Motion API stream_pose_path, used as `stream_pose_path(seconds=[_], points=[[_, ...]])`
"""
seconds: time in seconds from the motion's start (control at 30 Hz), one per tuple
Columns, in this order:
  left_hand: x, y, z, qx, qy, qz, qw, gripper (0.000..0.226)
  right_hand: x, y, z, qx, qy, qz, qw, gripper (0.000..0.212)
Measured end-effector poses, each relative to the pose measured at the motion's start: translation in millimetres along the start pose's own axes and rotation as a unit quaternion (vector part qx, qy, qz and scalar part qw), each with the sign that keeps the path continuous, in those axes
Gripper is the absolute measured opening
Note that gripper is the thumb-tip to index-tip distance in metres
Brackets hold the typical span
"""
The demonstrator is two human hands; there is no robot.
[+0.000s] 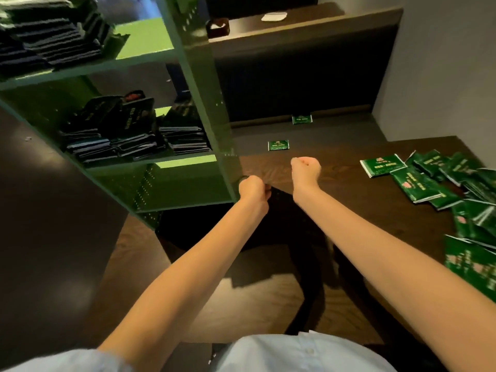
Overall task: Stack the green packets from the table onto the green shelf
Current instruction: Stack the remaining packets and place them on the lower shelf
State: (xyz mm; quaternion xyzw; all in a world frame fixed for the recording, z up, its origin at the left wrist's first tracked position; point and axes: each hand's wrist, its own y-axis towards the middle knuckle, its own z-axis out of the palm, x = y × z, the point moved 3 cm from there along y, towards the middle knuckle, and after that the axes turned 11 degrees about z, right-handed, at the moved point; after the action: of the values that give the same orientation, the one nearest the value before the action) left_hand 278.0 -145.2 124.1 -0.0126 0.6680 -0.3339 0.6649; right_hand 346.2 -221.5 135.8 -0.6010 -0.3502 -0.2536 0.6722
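The green shelf (pixel 198 84) fills the left of the view, its perforated upright running down to the near edge of the dark wooden table (pixel 335 210). On its upper board, far left, lie stacked dark packets (pixel 51 41) in two or three leaning piles, with bare green board to their right. The board below holds three low stacks (pixel 134 140) side by side, and a few packets stand tilted on top of them; their printing is too dark to read. The lowest compartment shows only bare green board.

The person's left hand (pixel 252 189) is curled closed at the foot of the shelf's upright, touching or just beside it; whether it pinches anything cannot be told. The right hand (pixel 306 167) is a closed fist over the table, holding nothing that shows, apart from the left hand.

Beyond the hands, two single green packets lie flat and well apart: one (pixel 278 145) just past the table's far edge, another (pixel 302 119) farther off against the dark back panel. Above them a dark ledge (pixel 322 20) carries a small dark holder (pixel 218 27) and a white object (pixel 274 16).

On the right of the table sprawls a loose heap of green packets (pixel 442 183), more than ten, overlapping and running out of view. Each has a reddish emblem and pale lettering, too small to read
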Motion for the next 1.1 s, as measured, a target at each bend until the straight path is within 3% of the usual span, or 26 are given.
stream_pose_path(seconds=[0.17,0.33,0.5,0.57,0.67,0.8,1.0,1.1], points=[[39,-3,60,0.038,0.037,-0.033,0.998,0.031,-3,50,-82,-0.016,-0.090,-0.024,0.995,0.017],[87,-4,136,0.062,0.105,-0.047,0.991,0.041,-11,108,-190,-0.099,-0.117,0.013,0.988,0.010],[131,0,223,0.097,0.166,-0.054,0.980,0.011,1,169,-280,-0.164,-0.166,0.028,0.972,0.020],[147,9,260,0.144,0.212,-0.048,0.965,0.012,11,192,-307,-0.195,-0.183,0.028,0.963,0.015],[168,31,312,0.188,0.324,0.009,0.927,0.013,29,232,-339,-0.222,-0.214,0.016,0.951,0.017],[179,78,358,0.167,0.472,0.114,0.858,0.044,54,287,-359,-0.239,-0.274,-0.045,0.931,0.024],[196,141,394,0.249,0.645,0.211,0.691,0.073,80,358,-369,-0.248,-0.419,-0.119,0.865,0.053],[206,155,409,0.251,0.658,0.224,0.673,0.073,76,398,-366,-0.176,-0.525,-0.048,0.831,0.081]])
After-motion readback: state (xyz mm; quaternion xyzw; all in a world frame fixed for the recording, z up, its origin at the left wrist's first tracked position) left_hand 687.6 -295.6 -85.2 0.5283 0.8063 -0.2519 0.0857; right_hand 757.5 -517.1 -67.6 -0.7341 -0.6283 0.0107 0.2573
